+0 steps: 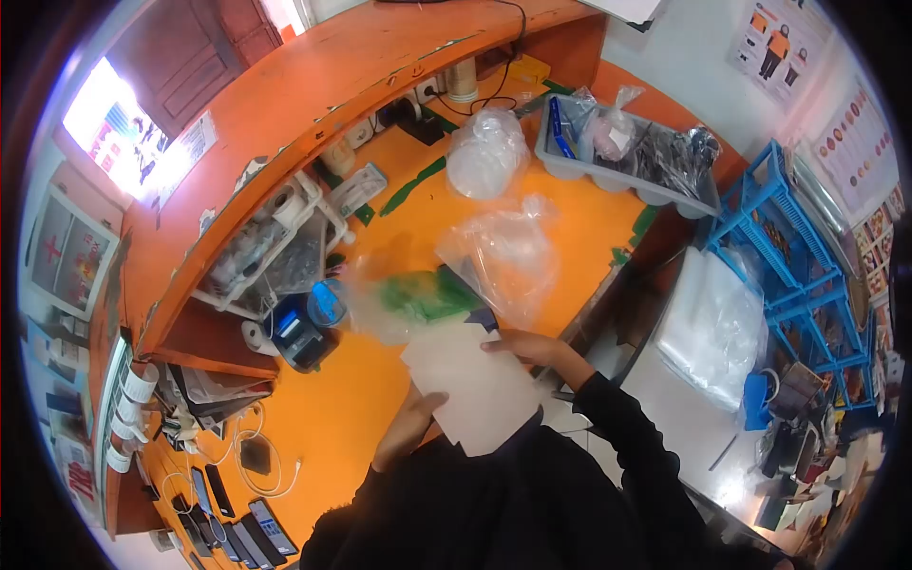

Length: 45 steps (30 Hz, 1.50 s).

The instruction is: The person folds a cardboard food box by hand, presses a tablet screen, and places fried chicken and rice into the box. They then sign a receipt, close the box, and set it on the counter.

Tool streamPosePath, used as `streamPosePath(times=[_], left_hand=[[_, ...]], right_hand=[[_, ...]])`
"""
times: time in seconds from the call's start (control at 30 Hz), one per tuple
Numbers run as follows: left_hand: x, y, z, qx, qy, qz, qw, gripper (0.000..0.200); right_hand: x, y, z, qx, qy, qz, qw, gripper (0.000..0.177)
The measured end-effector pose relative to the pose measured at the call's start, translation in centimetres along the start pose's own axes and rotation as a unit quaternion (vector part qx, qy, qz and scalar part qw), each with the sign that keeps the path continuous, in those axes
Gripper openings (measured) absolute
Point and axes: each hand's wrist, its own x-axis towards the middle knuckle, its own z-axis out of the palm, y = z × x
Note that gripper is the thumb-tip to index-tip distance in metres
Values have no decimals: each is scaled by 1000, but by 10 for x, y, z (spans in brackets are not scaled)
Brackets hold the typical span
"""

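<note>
A small stack of white paper sheets [475, 385], edges slightly out of line, is held in front of my body. My left hand [415, 423] grips its lower left side, thumb on top. At the upper right edge, my right hand [532, 348] pinches the same sheets, its thumb lying over them. The fingers underneath are hidden by the paper. Just beyond the stack lies a clear plastic bag [375, 294] with green showing through it. Another clear plastic bag [508, 252] rests farther back on the orange desk [351, 404].
A blue card terminal [297, 332] stands left, near a white basket [271, 256]. Several phones [271, 527] and a white cable [280, 480] lie at lower left. At the back are round clear containers [487, 157] and a grey tray [617, 171]. Blue racks [788, 256] stand right.
</note>
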Motion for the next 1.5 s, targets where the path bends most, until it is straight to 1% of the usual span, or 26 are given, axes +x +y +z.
streamPosePath(times=[0.03,0.07,0.1,0.13,0.17,0.23,0.3,0.33,0.4,0.43,0.5,0.57,0.6,0.63,0.73,0.8,0.93,1.0,1.07,1.2,1.27,1.3,1.37,1.43,1.47,1.5], left_hand=[[-1,-6,-1,4,2,0,1000,42],[0,-19,-4,178,24,39,983,43],[0,-25,-5,346,48,75,934,43],[-3,-21,5,363,71,107,923,43],[-5,-13,15,362,81,105,923,43],[-9,1,29,418,111,106,896,43],[-8,-11,27,453,124,116,875,43],[-8,-13,28,420,116,97,895,43],[-6,-17,25,387,104,79,913,44],[-5,-21,19,383,119,83,912,46],[-5,-30,4,378,132,86,912,47],[-5,-37,-12,409,149,124,892,49],[-6,-37,-15,417,163,141,883,49],[-7,-36,-18,416,164,140,883,49],[-9,-32,-20,352,193,117,908,49],[-7,-29,-20,388,190,80,898,48],[-4,-35,-25,407,178,111,889,47],[-9,-32,-30,393,180,103,896,47],[-22,-26,-34,364,198,107,904,47],[-43,-19,-47,292,230,166,913,44],[-47,-10,-44,232,243,191,922,39],[-46,-8,-43,233,241,191,922,39],[-41,-4,-42,173,243,226,927,37],[-39,7,-31,145,224,218,939,37],[-35,11,-25,117,206,208,949,37],[-27,13,-19,118,197,207,951,37]], right_hand=[[5,3,0,-113,20,-21,993,39],[14,20,-7,-218,66,-65,972,44],[7,24,-9,-219,61,-68,971,44],[-3,26,-10,-274,155,-169,934,46],[-11,26,-10,-321,242,-266,876,48],[-20,16,-14,-456,500,-320,663,50],[-19,1,-19,-518,593,-291,544,53],[-7,9,-34,-518,590,-294,545,53],[33,40,-82,-639,420,-42,643,60],[41,47,-99,-638,422,-40,643,60],[52,56,-131,-332,353,-174,857,61],[60,58,-152,28,226,-284,931,62],[63,59,-154,210,147,-323,911,63],[54,48,-138,210,146,-321,912,63],[36,15,-75,292,190,-297,889,36],[53,20,-63,37,273,-356,893,36],[58,10,-52,-150,351,-309,871,26],[59,2,-61,118,372,-340,856,29],[57,-1,-81,147,474,-316,808,27],[66,0,-113,217,521,-333,755,31],[72,-1,-114,12,440,-391,809,43],[73,-2,-104,13,441,-391,808,43],[65,-11,-67,-155,664,-201,704,48],[15,-17,-33,-151,650,-245,703,52],[-6,-12,-22,-131,477,-250,832,49],[-27,-7,-12,-104,283,-244,922,47]])
